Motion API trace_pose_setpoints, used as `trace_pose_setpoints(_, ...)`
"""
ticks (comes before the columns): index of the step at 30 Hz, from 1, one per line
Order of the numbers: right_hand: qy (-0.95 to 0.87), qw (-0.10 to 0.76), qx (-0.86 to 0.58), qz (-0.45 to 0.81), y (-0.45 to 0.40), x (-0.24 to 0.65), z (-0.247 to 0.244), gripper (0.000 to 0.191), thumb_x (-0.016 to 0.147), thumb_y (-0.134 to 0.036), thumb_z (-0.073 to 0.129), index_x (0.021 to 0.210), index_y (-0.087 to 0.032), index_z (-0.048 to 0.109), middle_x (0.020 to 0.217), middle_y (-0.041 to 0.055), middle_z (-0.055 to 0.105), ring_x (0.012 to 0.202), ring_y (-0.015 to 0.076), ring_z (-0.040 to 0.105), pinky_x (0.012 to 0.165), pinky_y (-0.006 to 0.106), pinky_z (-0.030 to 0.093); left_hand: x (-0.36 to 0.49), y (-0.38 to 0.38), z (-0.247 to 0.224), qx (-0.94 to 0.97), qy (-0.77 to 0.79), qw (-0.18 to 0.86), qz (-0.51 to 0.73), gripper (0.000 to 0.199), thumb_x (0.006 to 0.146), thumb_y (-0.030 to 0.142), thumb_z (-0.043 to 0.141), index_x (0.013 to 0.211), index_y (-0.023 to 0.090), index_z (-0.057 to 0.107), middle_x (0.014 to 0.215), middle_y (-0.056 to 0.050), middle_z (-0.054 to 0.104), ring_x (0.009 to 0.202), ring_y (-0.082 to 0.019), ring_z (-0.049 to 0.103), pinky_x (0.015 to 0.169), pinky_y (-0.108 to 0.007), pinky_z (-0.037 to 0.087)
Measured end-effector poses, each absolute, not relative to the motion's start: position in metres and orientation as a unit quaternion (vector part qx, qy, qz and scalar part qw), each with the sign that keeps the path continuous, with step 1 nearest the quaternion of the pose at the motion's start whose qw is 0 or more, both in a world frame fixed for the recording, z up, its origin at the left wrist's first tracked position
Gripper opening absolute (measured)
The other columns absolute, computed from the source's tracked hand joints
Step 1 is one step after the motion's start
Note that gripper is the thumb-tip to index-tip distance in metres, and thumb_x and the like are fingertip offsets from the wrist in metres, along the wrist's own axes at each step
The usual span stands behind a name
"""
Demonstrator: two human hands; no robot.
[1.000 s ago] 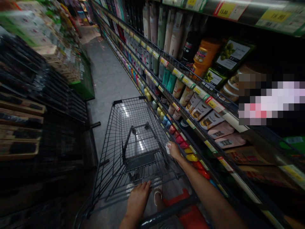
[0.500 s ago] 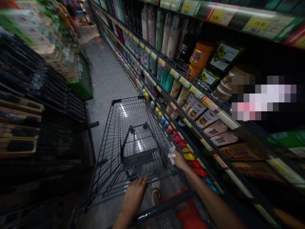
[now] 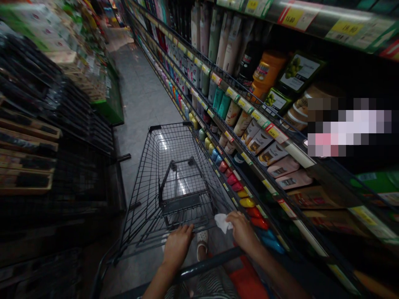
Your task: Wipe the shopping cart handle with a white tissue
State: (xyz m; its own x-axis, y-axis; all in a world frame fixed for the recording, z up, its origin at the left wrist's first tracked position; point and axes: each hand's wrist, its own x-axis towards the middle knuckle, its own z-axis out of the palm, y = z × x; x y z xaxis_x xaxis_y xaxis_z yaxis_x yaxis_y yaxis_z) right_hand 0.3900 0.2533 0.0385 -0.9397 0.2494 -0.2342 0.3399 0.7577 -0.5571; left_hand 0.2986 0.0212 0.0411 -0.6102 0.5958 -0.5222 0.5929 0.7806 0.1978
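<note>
The right hand (image 3: 245, 232), right of the lower centre of the frame, has its thumb and fingers pinched together on a crumpled white tissue (image 3: 222, 223), which sticks out from the fingertips toward the left. The left hand (image 3: 178, 246), at the lower centre, lies palm down with its fingers side by side, the fingertips at the near edge of a dark wire-mesh shopping cart (image 3: 170, 125); whether they are curled around a wire cannot be told. The cart fills the middle of the frame, its far rim just above centre. Its dark, rounded handle bar (image 3: 215, 260) slants across the bottom, partly covered by the left forearm.

Below the cart, a white clog with holes (image 3: 202, 239) shows on the grey tiled floor (image 3: 141, 97), with dark striped trousers (image 3: 215, 284) at the bottom edge beside a red object (image 3: 247, 279) too dim to identify. Along the right run long shelves with price labels, carrying teal bottles (image 3: 223, 107), an orange rounded container (image 3: 268, 68) and flat pale-pink packs (image 3: 283, 167). At the left edge lie light wooden trays (image 3: 46, 182), below rows of dark wrapped goods (image 3: 82, 110).
</note>
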Motion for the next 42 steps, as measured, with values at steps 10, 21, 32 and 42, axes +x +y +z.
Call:
trace_pose_setpoints(10, 0.812, 0.005, 0.241, -0.532, 0.195, 0.343, 0.024, 0.043, 0.064, 0.001, 0.038, 0.085, -0.017, 0.071, 0.089, 0.0070, 0.070, 0.089, 0.0180, 0.064, 0.081, 0.028, 0.049, 0.293, 0.025, 0.045, 0.344, 0.895, 0.285, -0.012, 0.035, 0.092, 0.026, 0.039, 0.124, 0.021, 0.052, 0.110, -0.007, 0.066, 0.100, -0.021, 0.062, 0.081, -0.031, 0.047)
trace_pose_setpoints(21, 0.511, -0.179, 0.436, -0.719, 0.284, 0.431, 0.061, 0.035, 0.075, -0.038, 0.055, 0.101, -0.018, 0.067, 0.093, 0.0093, 0.071, 0.088, 0.0234, 0.067, 0.074, 0.033, 0.053, 0.277, 0.042, 0.043, 0.340, 0.906, 0.252, 0.006, 0.033, 0.091, 0.029, 0.041, 0.119, 0.023, 0.056, 0.104, -0.008, 0.067, 0.097, -0.020, 0.063, 0.079, -0.029, 0.046)
trace_pose_setpoints(32, 0.872, -0.166, 0.271, -0.373, 0.231, 0.419, 0.026, 0.035, 0.090, -0.019, 0.034, 0.105, -0.019, 0.066, 0.111, 0.0127, 0.062, 0.107, 0.0239, 0.053, 0.096, 0.043, 0.041, 0.260, 0.067, 0.053, 0.338, 0.920, 0.186, 0.066, 0.036, 0.088, 0.028, 0.046, 0.122, 0.021, 0.056, 0.117, -0.010, 0.062, 0.112, -0.022, 0.055, 0.095, -0.035, 0.043)
trace_pose_setpoints(42, 0.912, -0.211, 0.177, -0.303, 0.238, 0.415, 0.011, 0.036, 0.088, -0.008, 0.035, 0.105, -0.019, 0.064, 0.107, 0.0105, 0.061, 0.103, 0.0229, 0.054, 0.091, 0.043, 0.043, 0.328, -0.110, 0.020, 0.324, 0.926, 0.004, 0.195, 0.043, 0.089, 0.047, 0.042, 0.123, 0.025, 0.055, 0.112, -0.006, 0.064, 0.103, -0.020, 0.060, 0.089, -0.034, 0.051)
